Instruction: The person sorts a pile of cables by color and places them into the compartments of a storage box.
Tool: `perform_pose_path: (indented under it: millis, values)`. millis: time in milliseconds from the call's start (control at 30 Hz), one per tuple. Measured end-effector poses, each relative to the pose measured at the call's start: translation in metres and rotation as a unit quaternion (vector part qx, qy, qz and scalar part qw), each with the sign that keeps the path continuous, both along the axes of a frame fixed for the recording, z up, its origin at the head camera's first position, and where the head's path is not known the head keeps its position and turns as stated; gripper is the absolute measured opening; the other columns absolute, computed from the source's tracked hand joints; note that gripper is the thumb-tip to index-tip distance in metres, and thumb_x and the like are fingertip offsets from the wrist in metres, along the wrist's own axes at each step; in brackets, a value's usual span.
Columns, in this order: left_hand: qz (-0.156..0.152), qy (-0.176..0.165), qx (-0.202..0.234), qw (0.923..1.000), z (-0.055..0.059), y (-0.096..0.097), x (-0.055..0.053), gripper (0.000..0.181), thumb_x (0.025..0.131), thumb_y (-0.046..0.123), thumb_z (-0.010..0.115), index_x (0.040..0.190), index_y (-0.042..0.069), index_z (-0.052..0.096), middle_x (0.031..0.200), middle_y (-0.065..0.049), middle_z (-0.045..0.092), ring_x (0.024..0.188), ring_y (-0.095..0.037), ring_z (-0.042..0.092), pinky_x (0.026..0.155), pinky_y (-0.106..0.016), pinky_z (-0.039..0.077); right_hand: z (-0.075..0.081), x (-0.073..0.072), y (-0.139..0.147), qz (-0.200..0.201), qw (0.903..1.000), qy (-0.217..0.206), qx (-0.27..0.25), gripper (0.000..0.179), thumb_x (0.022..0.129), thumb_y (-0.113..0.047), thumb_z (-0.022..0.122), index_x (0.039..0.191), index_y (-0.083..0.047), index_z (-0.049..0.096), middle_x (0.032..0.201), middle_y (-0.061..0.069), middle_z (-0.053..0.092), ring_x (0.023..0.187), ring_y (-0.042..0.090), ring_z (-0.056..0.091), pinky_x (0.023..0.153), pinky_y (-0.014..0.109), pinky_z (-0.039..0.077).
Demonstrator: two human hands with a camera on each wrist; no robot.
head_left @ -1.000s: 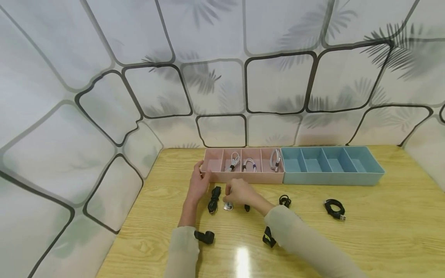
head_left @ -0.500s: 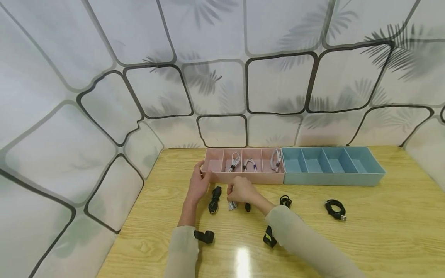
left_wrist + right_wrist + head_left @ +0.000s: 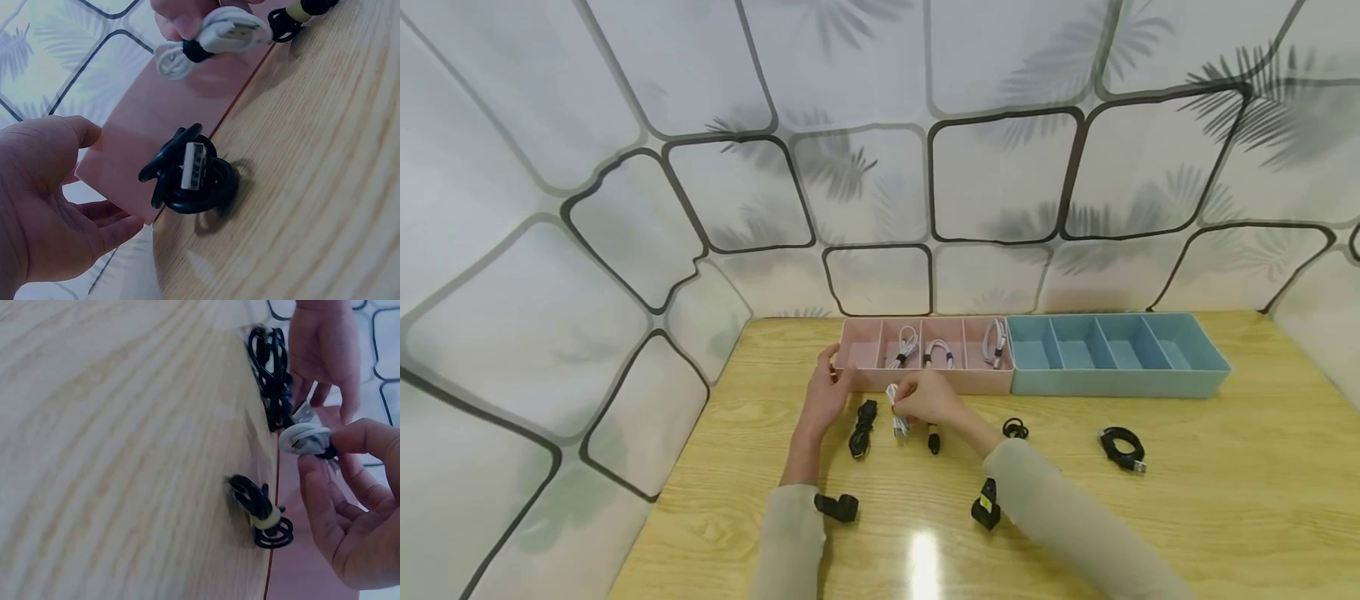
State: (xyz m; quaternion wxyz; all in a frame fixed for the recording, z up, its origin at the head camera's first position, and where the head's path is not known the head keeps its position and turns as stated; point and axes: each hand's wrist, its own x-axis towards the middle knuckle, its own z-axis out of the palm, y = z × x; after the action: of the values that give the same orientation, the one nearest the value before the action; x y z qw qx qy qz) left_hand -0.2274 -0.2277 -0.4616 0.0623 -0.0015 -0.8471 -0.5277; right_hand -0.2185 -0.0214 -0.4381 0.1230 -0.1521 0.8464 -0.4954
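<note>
White cable (image 3: 228, 31): pinched in your right grip (image 3: 928, 398).
Bin (image 3: 936, 382): beyond that grip; your left grip (image 3: 824, 400) holds its end.
Black tie (image 3: 196, 51): keep your pinch close to it so nothing unwinds.

my left forearm (image 3: 805, 467) reaches just past twelve o'clock, left hand (image 3: 826, 396) curved, thumb (image 3: 82, 131) apart from the fingers (image 3: 125, 230); my right forearm (image 3: 1048, 496) slants toward ten o'clock, right hand (image 3: 928, 397) pinching between thumb (image 3: 317, 503) and fingertips (image 3: 350, 435).
</note>
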Motion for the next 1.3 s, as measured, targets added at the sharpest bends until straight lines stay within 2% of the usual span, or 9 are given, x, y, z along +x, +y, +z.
perform_pose_path:
  millis: [133, 233, 467, 667, 900, 1033, 1167, 1300]
  values:
    - [-0.002, 0.001, 0.001, 1.0000, 0.000, -0.003, -0.001, 0.052, 0.103, 0.017, 0.051, 0.150, 0.001, 0.034, 0.124, -0.029, 0.057, 0.114, -0.040, 0.058, 0.094, -0.050, 0.049, 0.001, -0.007, 0.003, -0.007, 0.9974, -0.040, -0.060, 0.004, 0.079, -0.002, 0.070, 0.082, 0.000, 0.071, 0.067, 0.004, 0.065, 0.057, 0.015, 0.061, 0.055, 0.037, 0.056]
    - [-0.003, -0.001, 0.005, 1.0000, 0.000, -0.005, -0.001, 0.052, 0.104, 0.016, 0.051, 0.151, 0.002, 0.033, 0.126, -0.030, 0.056, 0.116, -0.040, 0.057, 0.096, -0.051, 0.048, 0.004, -0.012, 0.004, -0.014, 0.9944, -0.053, -0.091, 0.006, 0.080, -0.001, 0.069, 0.085, 0.000, 0.072, 0.068, 0.006, 0.066, 0.059, 0.014, 0.061, 0.056, 0.035, 0.055]
    - [0.001, -0.002, 0.003, 1.0000, 0.000, -0.006, 0.000, 0.052, 0.103, 0.015, 0.051, 0.150, 0.002, 0.033, 0.124, -0.029, 0.057, 0.115, -0.040, 0.058, 0.094, -0.050, 0.049, 0.012, -0.022, 0.002, -0.027, 0.9905, -0.061, -0.120, 0.009, 0.082, -0.004, 0.073, 0.090, 0.001, 0.073, 0.073, 0.006, 0.070, 0.064, 0.015, 0.065, 0.068, 0.045, 0.058]
    - [0.004, -0.004, 0.011, 0.9999, 0.000, -0.004, 0.000, 0.050, 0.103, 0.014, 0.051, 0.150, 0.002, 0.035, 0.121, -0.030, 0.057, 0.113, -0.041, 0.059, 0.093, -0.049, 0.050, 0.017, -0.030, -0.001, -0.054, 0.9801, -0.096, -0.165, 0.013, 0.082, -0.003, 0.074, 0.094, 0.003, 0.073, 0.078, 0.007, 0.071, 0.066, 0.016, 0.067, 0.070, 0.041, 0.059]
    - [0.005, -0.007, 0.016, 0.9998, -0.002, -0.003, -0.001, 0.050, 0.104, 0.015, 0.051, 0.150, 0.004, 0.035, 0.124, -0.030, 0.056, 0.114, -0.040, 0.058, 0.094, -0.048, 0.050, 0.027, -0.039, -0.005, -0.076, 0.9776, -0.080, -0.179, 0.014, 0.085, -0.003, 0.073, 0.097, 0.004, 0.073, 0.081, 0.008, 0.072, 0.067, 0.016, 0.068, 0.066, 0.033, 0.059]
    - [0.007, 0.004, 0.012, 0.9999, -0.002, -0.002, 0.000, 0.050, 0.103, 0.014, 0.052, 0.149, 0.003, 0.036, 0.121, -0.029, 0.058, 0.112, -0.039, 0.059, 0.093, -0.049, 0.050, 0.032, -0.046, -0.009, -0.080, 0.9732, -0.076, -0.201, 0.016, 0.085, -0.004, 0.071, 0.100, 0.004, 0.070, 0.084, 0.010, 0.071, 0.069, 0.017, 0.069, 0.071, 0.039, 0.060]
    - [0.004, 0.011, 0.011, 0.9999, 0.000, -0.001, 0.002, 0.050, 0.103, 0.013, 0.053, 0.149, 0.002, 0.037, 0.120, -0.029, 0.058, 0.111, -0.040, 0.059, 0.092, -0.050, 0.050, 0.034, -0.052, -0.012, -0.092, 0.9629, -0.101, -0.233, 0.023, 0.087, -0.006, 0.070, 0.108, 0.001, 0.064, 0.093, 0.013, 0.070, 0.072, 0.018, 0.069, 0.083, 0.050, 0.057]
    - [0.002, 0.006, 0.013, 0.9999, -0.001, 0.000, 0.002, 0.050, 0.103, 0.014, 0.052, 0.150, 0.003, 0.036, 0.123, -0.029, 0.057, 0.113, -0.039, 0.058, 0.093, -0.050, 0.050, 0.032, -0.057, -0.014, -0.099, 0.9489, -0.141, -0.264, 0.038, 0.088, -0.005, 0.068, 0.124, -0.002, 0.055, 0.104, 0.016, 0.067, 0.076, 0.018, 0.069, 0.092, 0.053, 0.052]
